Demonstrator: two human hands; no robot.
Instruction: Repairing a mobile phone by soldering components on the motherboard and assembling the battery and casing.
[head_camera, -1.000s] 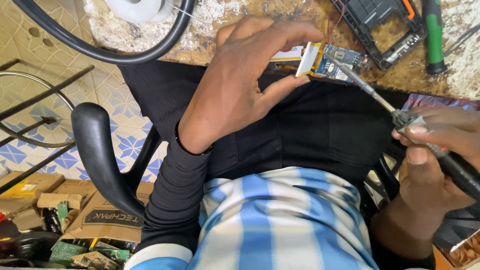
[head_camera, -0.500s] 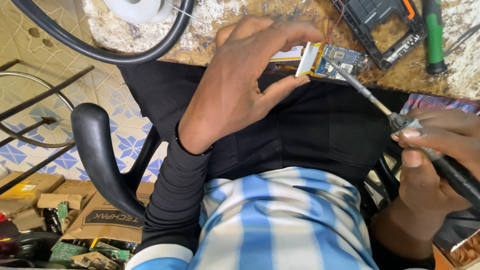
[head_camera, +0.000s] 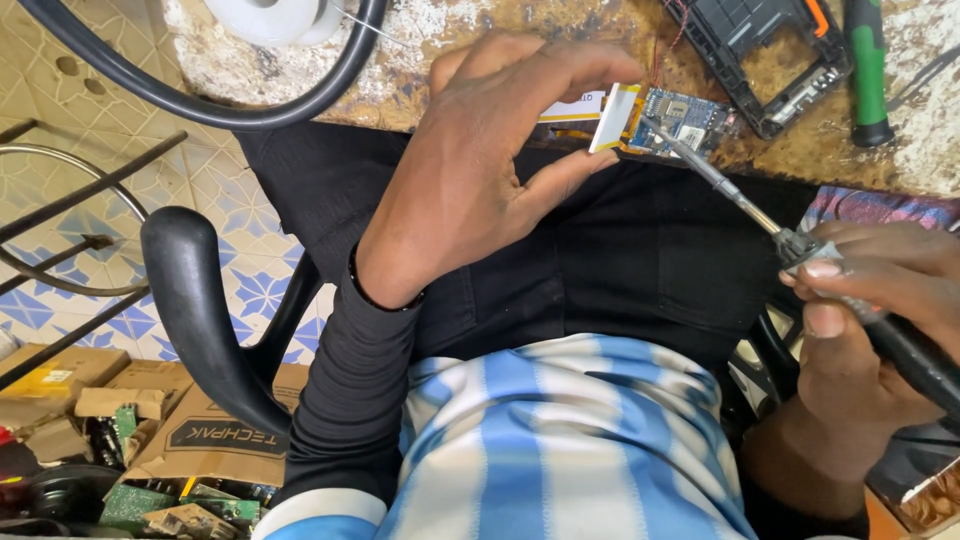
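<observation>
My left hand (head_camera: 490, 170) pinches a small blue circuit board (head_camera: 670, 118) with a white screen and ribbon part on its left end, held at the edge of the worn workbench (head_camera: 480, 85). My right hand (head_camera: 870, 320) grips a soldering iron (head_camera: 730, 190) by its dark handle. The iron's thin metal tip rests on the board's near edge. I sit in a blue and white striped shirt with black sleeves, my black trousers below the hands.
A black phone housing (head_camera: 765, 55) and a green-handled screwdriver (head_camera: 868, 70) lie on the bench at top right. A black cable (head_camera: 250, 110) loops around a white solder spool (head_camera: 270, 15) at top left. The chair's black armrest (head_camera: 200, 300) and cardboard boxes of electronic scraps (head_camera: 150, 450) are on the left.
</observation>
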